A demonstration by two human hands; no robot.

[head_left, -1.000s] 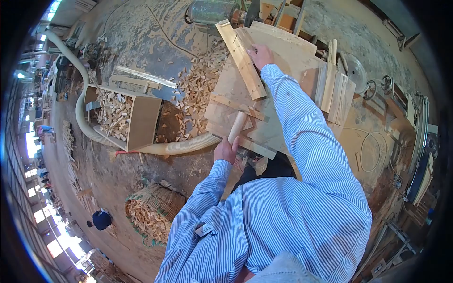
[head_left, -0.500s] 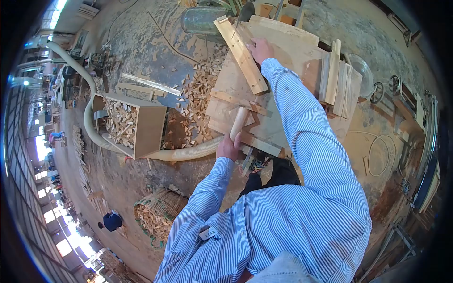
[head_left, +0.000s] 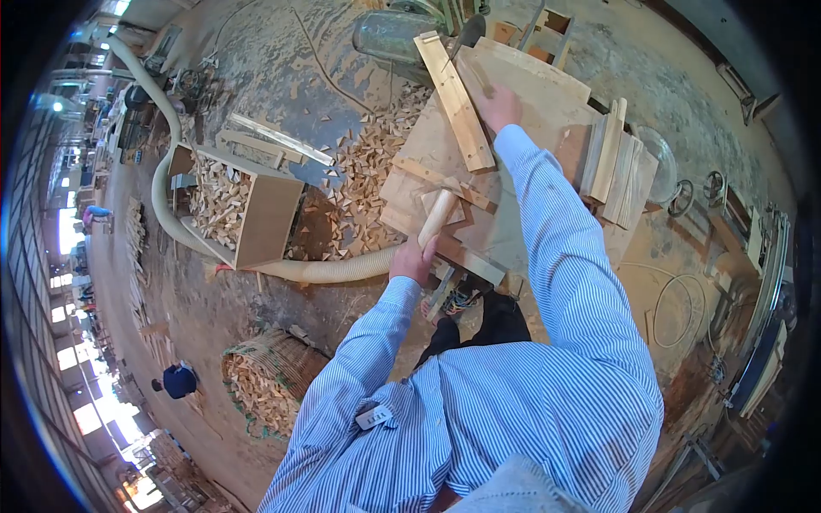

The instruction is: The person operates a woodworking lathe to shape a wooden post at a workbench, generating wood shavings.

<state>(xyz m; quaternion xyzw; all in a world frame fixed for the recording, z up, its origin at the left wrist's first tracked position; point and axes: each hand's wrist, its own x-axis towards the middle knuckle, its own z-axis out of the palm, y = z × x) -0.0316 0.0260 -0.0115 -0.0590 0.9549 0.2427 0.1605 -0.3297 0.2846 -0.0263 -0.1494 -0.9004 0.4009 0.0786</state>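
My left hand (head_left: 414, 260) is closed around the lower end of a round wooden rod (head_left: 438, 216) at the near edge of the wooden worktable (head_left: 505, 192). The rod's far end rests by a flat wood piece and a crosswise batten (head_left: 445, 183). Farther up the table, my right hand (head_left: 502, 109) is closed over the near end of a narrow wood strip (head_left: 480, 75); its fingertips are partly hidden. Left of that hand lies a long plank (head_left: 455, 103) with holes along it. A dark round saw blade (head_left: 471, 32) stands beyond the strip.
Stacked boards (head_left: 611, 162) lie at the table's right. On the left are many triangular offcuts (head_left: 369, 162), an offcut-filled box (head_left: 267, 224), a ribbed hose (head_left: 333, 269) and a wicker basket (head_left: 295, 359). A person (head_left: 178, 380) is far left.
My right hand has drawn back toward me and slightly right, away from the plank, showing more of the strip. My left hand stays on the rod. The whole view has shifted a little.
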